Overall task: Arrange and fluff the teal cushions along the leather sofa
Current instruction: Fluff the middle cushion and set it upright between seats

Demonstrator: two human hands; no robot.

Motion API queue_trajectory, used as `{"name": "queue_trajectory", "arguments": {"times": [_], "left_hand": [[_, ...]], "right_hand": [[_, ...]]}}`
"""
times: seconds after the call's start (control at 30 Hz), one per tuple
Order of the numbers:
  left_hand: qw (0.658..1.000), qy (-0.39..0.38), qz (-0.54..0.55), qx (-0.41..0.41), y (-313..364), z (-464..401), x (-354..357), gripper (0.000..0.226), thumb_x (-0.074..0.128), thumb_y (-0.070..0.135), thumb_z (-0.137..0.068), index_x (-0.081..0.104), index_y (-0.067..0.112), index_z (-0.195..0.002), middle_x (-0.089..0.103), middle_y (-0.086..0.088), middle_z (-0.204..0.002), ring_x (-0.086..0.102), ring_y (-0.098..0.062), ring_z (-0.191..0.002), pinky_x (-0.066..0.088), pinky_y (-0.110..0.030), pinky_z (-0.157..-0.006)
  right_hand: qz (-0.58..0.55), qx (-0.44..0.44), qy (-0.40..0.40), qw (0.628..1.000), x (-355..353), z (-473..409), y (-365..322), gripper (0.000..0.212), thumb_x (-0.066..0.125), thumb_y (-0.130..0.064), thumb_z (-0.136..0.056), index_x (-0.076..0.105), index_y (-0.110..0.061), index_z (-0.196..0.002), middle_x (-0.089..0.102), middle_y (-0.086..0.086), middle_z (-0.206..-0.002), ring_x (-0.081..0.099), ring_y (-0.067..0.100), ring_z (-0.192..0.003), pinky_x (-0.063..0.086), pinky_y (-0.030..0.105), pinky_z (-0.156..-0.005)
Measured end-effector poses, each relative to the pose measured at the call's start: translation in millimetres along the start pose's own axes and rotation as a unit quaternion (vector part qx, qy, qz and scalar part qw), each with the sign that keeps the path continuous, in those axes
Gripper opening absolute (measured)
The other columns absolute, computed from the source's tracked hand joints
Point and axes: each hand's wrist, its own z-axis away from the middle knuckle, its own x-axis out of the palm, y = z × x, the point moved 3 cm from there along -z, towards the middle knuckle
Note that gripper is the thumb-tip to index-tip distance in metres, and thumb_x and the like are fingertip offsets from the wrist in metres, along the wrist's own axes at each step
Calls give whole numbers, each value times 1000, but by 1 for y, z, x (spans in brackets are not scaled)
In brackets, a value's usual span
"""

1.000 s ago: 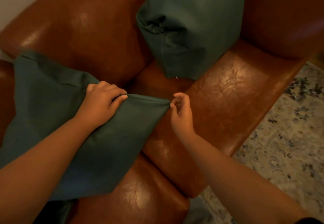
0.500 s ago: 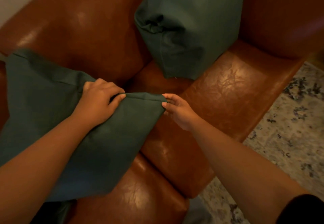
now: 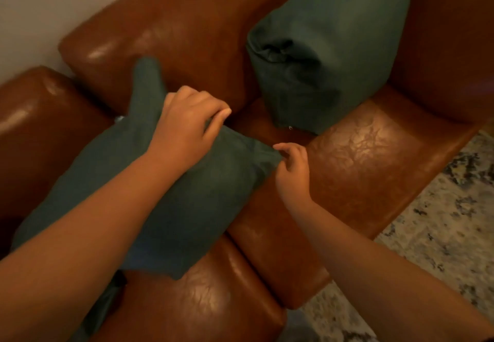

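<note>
We hold near cushion point(image 3: 165, 186) at frame centre-left on sofa point(image 3: 374, 170): left hand point(image 3: 187, 127) curls over top edge, right hand point(image 3: 291, 165) pinches corner. Pull corner square, stand cushion against backrest like second cushion point(image 3: 328, 55), upper right.

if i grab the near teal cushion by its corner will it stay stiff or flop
The near cushion probably flops: its far corner already folds up against the sofa back. It likely dents easily, bunching under the left hand. Cloth cover probably grips well.
</note>
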Motion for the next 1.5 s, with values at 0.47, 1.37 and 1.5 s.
{"name": "queue_trajectory", "arguments": {"times": [0.47, 1.37, 1.5], "left_hand": [[957, 85, -22, -278, -73, 172, -92, 27, 47, 36, -91, 69, 22, -88, 68, 4, -85, 57, -23, -83, 38, -36, -73], [289, 179, 623, -705, -39, 351, 171, 25, 37, 3, -99, 54, 19, -90, 57, -7, -90, 56, -18, -78, 50, -33, -76], [235, 150, 680, -678, -15, 345, 157, 25, 42, 3, -98, 59, 19, -92, 62, -4, -84, 55, -15, -72, 46, -30, -65]], "right_hand": [[39, -420, -347, 838, 110, 95, -142, 32, 48, 8, -76, 66, -11, -94, 61, 1, -101, 56, 19, -101, 43, 41, -89], [327, -326, -699, 546, 277, 217, -49, 46, 42, 16, -82, 63, -10, -114, 50, 10, -124, 52, 27, -110, 43, 36, -92], [284, -290, -694, 594, 282, 211, -58, 44, 39, 15, -83, 65, -8, -109, 55, 14, -116, 55, 27, -105, 42, 34, -92]]}}
